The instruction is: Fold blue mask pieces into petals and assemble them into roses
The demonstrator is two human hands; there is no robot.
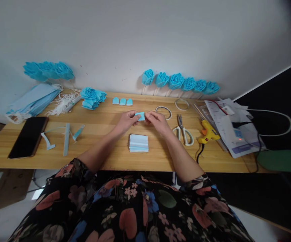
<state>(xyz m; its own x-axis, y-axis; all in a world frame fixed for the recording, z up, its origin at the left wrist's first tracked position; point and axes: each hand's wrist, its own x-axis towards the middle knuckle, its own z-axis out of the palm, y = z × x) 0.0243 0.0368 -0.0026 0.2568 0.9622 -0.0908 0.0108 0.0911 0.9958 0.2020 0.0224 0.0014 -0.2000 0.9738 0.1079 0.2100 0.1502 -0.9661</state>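
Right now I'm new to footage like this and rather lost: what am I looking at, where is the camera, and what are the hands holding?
No machine here: a person works with two bare hands. The one picture comes from a camera worn on their head, looking forward and down, so you see the work from above. The left hand and right hand pinch a small blue piece between them over a wooden table. Nearer the person lies a stack of blue pieces. To the right lie scissors and a yellow glue gun; to the left, a dark phone and a pile of blue face masks. Blue flowers lean along the wall.
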